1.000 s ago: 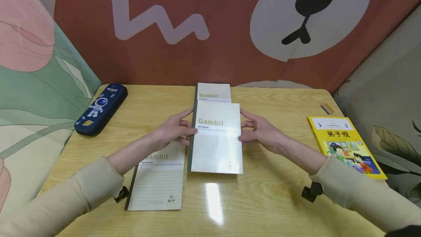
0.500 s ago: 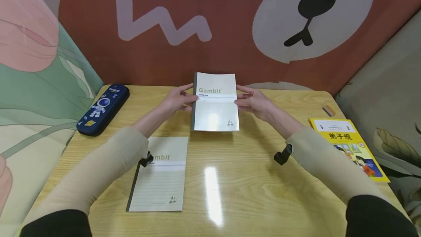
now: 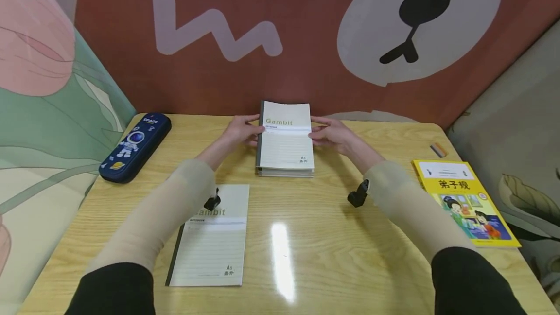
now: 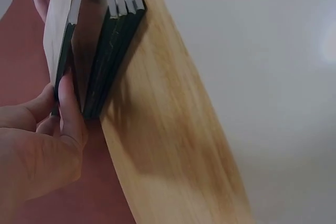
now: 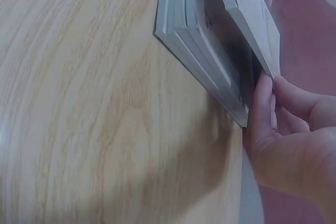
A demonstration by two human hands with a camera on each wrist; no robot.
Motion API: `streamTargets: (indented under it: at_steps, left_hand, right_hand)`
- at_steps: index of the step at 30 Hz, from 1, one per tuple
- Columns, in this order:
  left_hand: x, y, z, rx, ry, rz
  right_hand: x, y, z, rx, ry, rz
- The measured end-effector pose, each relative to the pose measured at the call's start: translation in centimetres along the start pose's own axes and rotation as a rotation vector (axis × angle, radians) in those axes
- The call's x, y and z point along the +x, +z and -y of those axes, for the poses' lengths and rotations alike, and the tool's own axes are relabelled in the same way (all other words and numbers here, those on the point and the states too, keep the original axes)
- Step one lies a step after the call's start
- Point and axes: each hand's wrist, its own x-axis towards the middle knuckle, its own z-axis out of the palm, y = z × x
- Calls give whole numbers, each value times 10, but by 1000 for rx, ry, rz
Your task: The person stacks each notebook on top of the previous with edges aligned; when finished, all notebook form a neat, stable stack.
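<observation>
Holding a Gambit notebook [image 3: 286,132] by both side edges, the person has it just above a stack [image 3: 285,171] of the same notebooks at the far middle of the table [image 3: 332,237], close to the red wall [image 3: 306,38]. Left hand [image 3: 240,132] is on the spine side, right hand [image 3: 330,132] on the open-page side. The wrist cams show it best: the top notebook [image 4: 60,30] is still tilted up off the stack [image 4: 113,40], with a dark gap between them, so it isn't lying flat yet. Left fingers [image 4: 68,103] are curled and pinch its dark spine edge, thumb on one face, the rest bunched together behind. Same deal on the other side: right fingers [image 5: 262,114] pinch the notebook [image 5: 252,19] at its page edge, right beside the stack [image 5: 202,51], fingers close together rather than spread.

Other stuff on the table: another Gambit notebook [image 3: 212,237] lies flat at the near left, partly under the left sleeve [image 3: 162,218]. A navy space-themed pencil case [image 3: 134,145] sits at the far left edge. A yellow kids' book [image 3: 465,201] lies at the right edge, with a small eraser [image 3: 437,149] just beyond it. Both are well apart from the hands.
</observation>
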Motion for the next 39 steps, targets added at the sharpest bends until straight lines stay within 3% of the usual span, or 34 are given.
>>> streamTargets:
  at_steps: [21, 28, 39]
  left_hand:
    - [11, 8, 13, 98, -48, 26]
    - [12, 9, 13, 173, -40, 30]
    - [12, 12, 14, 264, -40, 38]
  right_hand:
    - [12, 2, -15, -138, -12, -9]
    - [13, 1, -15, -201, -13, -32]
    - [7, 7, -16, -291, -89, -89]
